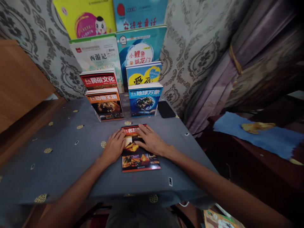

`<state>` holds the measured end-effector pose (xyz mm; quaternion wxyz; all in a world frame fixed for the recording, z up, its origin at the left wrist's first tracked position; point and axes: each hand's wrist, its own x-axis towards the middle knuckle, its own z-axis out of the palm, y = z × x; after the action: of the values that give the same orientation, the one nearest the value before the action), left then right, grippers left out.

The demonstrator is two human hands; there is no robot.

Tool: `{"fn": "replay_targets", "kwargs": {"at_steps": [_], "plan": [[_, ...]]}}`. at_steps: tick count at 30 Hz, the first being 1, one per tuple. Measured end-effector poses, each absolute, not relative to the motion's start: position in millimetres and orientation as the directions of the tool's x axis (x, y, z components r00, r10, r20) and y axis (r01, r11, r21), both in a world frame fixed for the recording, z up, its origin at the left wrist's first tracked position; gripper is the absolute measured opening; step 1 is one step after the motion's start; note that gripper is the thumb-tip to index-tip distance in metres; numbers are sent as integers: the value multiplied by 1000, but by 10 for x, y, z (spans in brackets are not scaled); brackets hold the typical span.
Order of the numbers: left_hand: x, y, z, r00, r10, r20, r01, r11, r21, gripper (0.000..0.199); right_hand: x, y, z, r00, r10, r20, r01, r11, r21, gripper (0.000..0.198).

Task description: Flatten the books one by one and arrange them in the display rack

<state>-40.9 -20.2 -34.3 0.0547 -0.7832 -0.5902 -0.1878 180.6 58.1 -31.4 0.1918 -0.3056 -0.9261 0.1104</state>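
Note:
A closed book [140, 161] with an orange title band and small landscape photos lies flat on the table, close to its front edge. My left hand [114, 145] rests along the book's left side, its fingers stretched over the upper left of the cover. Over the upper right of the cover lies my right hand [152, 141], flat with fingers extended. Parts of the title and the middle picture are hidden beneath both hands. Just behind stand a lion-cover book [106, 106] and a blue globe-cover book [144, 100], upright in two stacked columns.
Taller books, among them a yellow one [87, 19] and a teal one [142, 44], rise behind. A black phone [166, 109] lies right of them. Grey patterned cloth covers the table [71, 158]. Beyond the right edge are a purple curtain [213, 72] and a blue cloth [251, 129].

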Motion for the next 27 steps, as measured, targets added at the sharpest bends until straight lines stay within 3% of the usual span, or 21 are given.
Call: {"fn": "replay_targets", "kwargs": {"at_steps": [5, 8, 11, 13, 20, 23, 27], "plan": [[-404, -205, -337, 233, 913, 336, 948, -289, 129, 38, 2003, 729, -339, -662, 681, 314, 538, 723, -433, 44], [-411, -201, -331, 235, 914, 331, 947, -293, 136, 38, 2089, 863, -349, -613, 729, 305, 452, 640, -621, 41], [-434, -182, -314, 247, 913, 325, 939, -308, 152, 37, 2147, 1007, -352, -576, 785, 227, 279, 450, -848, 36], [-447, -160, -287, 267, 909, 319, 924, -336, 182, 38, 2170, 1085, -354, -568, 806, 166, 177, 317, -932, 33], [-235, -44, -140, 592, 765, 254, 697, -644, 316, 40, 2184, 1150, -350, -509, 853, 115, -10, 128, -992, 43], [-56, 63, -117, 670, 702, 241, 645, -711, 281, 41, 2181, 1144, -350, -516, 849, 112, -61, 94, -994, 48], [112, 266, -119, 671, 713, 203, 686, -701, 195, 40, 2176, 1153, -377, -530, 839, 119, -105, 74, -992, 48]]}}
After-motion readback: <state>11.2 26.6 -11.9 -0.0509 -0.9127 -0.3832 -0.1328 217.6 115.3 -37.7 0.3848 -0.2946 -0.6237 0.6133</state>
